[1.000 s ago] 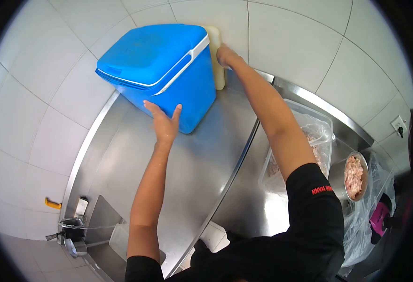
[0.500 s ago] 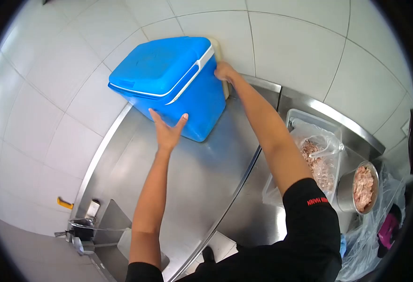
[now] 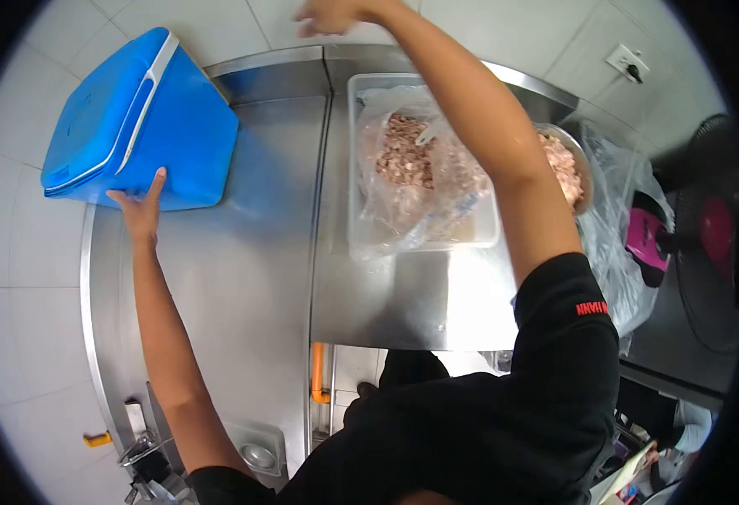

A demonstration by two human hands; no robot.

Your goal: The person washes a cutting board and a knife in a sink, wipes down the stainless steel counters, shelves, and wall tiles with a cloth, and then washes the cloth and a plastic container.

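A blue cooler box (image 3: pixel 176 126) with a closed lid and a white handle stands on the steel counter (image 3: pixel 226 295) at the upper left. My left hand (image 3: pixel 140 210) is at the cooler's lower front side, thumb and finger spread, and holds nothing. My right hand (image 3: pixel 333 17) is up near the wall at the top, away from the cooler and blurred, its fingers partly cut off by the frame. Under my right forearm, a clear plastic tray (image 3: pixel 354 202) holds a plastic bag (image 3: pixel 378 126) of chopped meat (image 3: pixel 405 156).
A metal bowl (image 3: pixel 586 168) of meat is right of the tray, beside clear plastic bags (image 3: pixel 609 252). A pink and black fan (image 3: pixel 714 227) stands at the far right. A sink (image 3: pixel 281 446) is at the lower left. A socket (image 3: pixel 626 61) is on the wall.
My right hand has left the cooler's side and moved up near the wall. The view has shifted right, showing more of the tray and fan. My left hand is still at the cooler.
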